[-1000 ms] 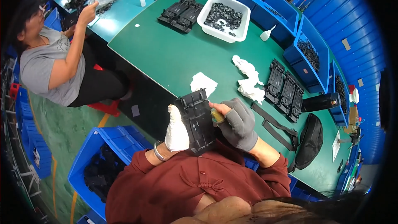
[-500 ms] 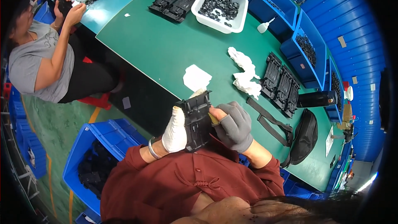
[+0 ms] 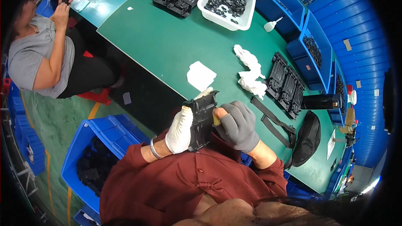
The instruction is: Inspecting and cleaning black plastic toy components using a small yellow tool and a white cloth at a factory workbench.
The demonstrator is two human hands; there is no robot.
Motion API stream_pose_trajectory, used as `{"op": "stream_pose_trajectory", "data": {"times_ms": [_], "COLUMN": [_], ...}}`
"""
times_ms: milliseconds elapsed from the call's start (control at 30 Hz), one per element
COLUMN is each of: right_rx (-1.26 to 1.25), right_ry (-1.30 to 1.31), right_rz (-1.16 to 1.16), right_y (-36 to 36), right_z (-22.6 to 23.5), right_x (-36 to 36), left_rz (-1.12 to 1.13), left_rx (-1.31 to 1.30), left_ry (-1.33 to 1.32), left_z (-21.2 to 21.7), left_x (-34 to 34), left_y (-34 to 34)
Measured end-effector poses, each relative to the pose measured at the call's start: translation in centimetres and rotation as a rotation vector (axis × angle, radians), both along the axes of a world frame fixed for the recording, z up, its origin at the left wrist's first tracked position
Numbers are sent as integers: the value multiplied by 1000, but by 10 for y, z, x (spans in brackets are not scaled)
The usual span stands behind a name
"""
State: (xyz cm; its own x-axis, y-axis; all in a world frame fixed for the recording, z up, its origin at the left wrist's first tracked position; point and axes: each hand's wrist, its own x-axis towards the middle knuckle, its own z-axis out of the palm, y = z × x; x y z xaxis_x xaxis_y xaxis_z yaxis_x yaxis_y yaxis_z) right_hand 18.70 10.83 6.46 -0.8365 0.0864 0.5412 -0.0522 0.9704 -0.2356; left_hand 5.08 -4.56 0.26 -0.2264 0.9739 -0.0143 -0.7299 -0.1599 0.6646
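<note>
Both hands clamp one black plastic part (image 3: 202, 120) upright against the chest, over the green table's (image 3: 167, 46) near edge: left hand (image 3: 180, 130) steadies its side, right hand (image 3: 238, 125) presses fingertips into its face.

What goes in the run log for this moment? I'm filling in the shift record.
left hand: holds black part | right hand: on part's right edge | table: white cloth, rags, tray
</note>
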Motion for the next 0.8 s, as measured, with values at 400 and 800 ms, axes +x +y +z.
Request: {"op": "stream_pose_trajectory", "data": {"times_ms": [400, 800], "right_rx": [-26, 25], "right_ry": [-70, -80], "right_rz": [8, 16], "right_y": [2, 1], "right_z": [4, 3], "right_x": [2, 3], "left_rz": [2, 0], "left_rx": [-8, -125], "left_ry": [14, -5], "left_z": [1, -3], "left_x": [-1, -2], "left_y": [-1, -3]}}
